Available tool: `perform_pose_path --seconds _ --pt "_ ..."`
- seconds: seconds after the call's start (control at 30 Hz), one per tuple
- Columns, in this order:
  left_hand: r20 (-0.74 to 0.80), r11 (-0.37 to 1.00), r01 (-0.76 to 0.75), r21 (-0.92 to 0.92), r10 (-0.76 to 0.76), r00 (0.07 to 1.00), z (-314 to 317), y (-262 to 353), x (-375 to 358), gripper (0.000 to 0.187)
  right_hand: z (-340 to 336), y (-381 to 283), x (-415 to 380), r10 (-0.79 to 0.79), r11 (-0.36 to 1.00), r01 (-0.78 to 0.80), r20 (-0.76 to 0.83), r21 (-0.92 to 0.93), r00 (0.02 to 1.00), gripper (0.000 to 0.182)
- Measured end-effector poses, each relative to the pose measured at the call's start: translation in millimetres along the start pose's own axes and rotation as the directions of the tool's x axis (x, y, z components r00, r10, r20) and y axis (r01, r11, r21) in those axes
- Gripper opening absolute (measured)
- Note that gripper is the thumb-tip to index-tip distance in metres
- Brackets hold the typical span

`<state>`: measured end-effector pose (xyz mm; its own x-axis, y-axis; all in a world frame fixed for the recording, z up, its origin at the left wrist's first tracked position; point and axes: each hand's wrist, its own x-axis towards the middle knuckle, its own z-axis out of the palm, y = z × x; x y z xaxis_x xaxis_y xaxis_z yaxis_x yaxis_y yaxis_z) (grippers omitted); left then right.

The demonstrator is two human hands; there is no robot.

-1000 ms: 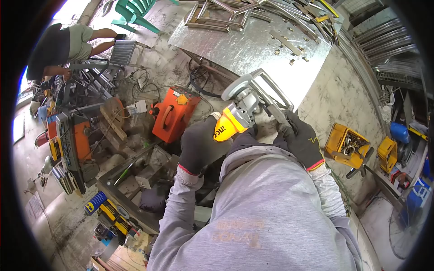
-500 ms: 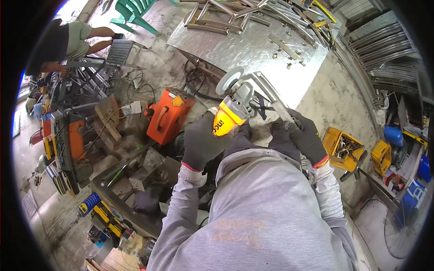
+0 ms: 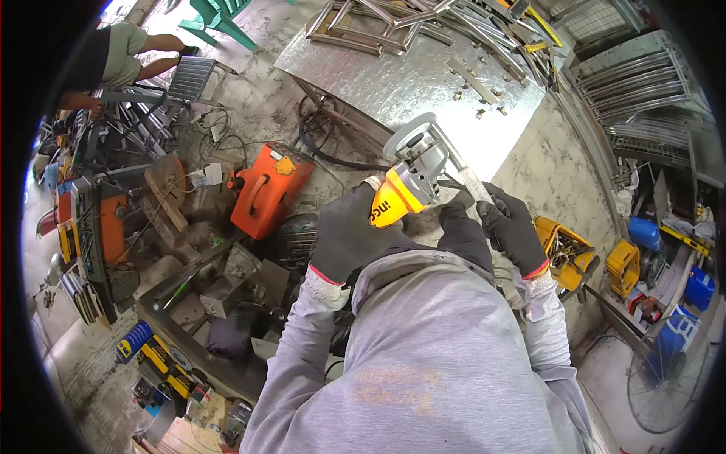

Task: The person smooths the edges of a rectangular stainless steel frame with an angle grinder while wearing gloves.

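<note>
My left hand [image 3: 344, 231], in a black glove with a red cuff edge, is wrapped round a yellow and grey angle grinder [image 3: 397, 198]. The grinder's pale round disc [image 3: 409, 135] points away from me and overlaps the far part of a metal frame piece [image 3: 470, 180]. My right hand [image 3: 516, 227], gloved the same way, grips the near end of that frame piece, which slants up and to the left. Both hands are held out in front of my grey top. The grinder's rear body is hidden in my left glove.
A metal-topped table [image 3: 340, 72] ahead carries steel tube frames [image 3: 363, 34] and small fittings. An orange machine [image 3: 268, 193] stands to the left, with cables on the floor. Yellow crates [image 3: 563, 250] sit at right. Another person [image 3: 113, 60] is at far left.
The grinder has shifted right, and its disc now overlaps the frame piece. The frame piece has turned to a steeper slant in my right hand. My view has moved slightly.
</note>
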<state>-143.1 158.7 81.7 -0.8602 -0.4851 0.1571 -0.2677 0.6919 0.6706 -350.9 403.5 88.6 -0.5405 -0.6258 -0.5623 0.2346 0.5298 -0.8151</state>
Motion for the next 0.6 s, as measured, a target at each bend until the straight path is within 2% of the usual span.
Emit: perform_pose_path --seconds 0.03,0.1,0.17,0.27,0.33,0.43,0.6 --pt "0.029 0.999 0.03 0.017 -0.03 0.999 -0.1 0.9 0.3 0.061 0.2 -2.4 -0.9 0.0 1.0 0.0 0.001 -0.001 1.0 0.056" --pt "0.056 0.998 0.058 0.037 -0.06 0.997 0.3 -0.6 0.5 0.062 0.8 -8.7 -2.8 0.097 0.995 -0.097 -0.022 0.019 0.995 0.053" --pt "0.092 0.995 0.097 0.003 -0.097 0.991 2.6 -6.1 0.6 0.064 -0.2 -9.7 -2.5 0.096 0.995 -0.096 -0.015 0.026 0.995 0.053" --pt "0.047 0.999 0.024 0.028 -0.026 0.999 2.3 -2.2 1.1 0.066 -2.8 -16.3 -2.4 0.111 0.993 -0.11 -0.02 0.036 0.994 0.049" --pt "0.035 0.999 0.03 0.022 -0.031 0.999 8.0 -1.7 -0.2 0.066 -6.8 -16.8 -1.9 0.124 0.992 -0.123 -0.034 0.041 0.992 0.045" --pt "0.018 0.999 0.04 -0.026 -0.04 0.999 17.2 -2.9 0.2 0.065 -16.6 -14.7 -1.1 0.164 0.987 -0.164 -0.015 0.0 0.986 0.049" --pt "0.032 0.996 0.05 -0.078 -0.047 0.998 18.7 3.9 5.6 0.064 -22.1 -13.5 3.0 0.155 0.987 -0.156 0.022 0.049 0.988 0.059"
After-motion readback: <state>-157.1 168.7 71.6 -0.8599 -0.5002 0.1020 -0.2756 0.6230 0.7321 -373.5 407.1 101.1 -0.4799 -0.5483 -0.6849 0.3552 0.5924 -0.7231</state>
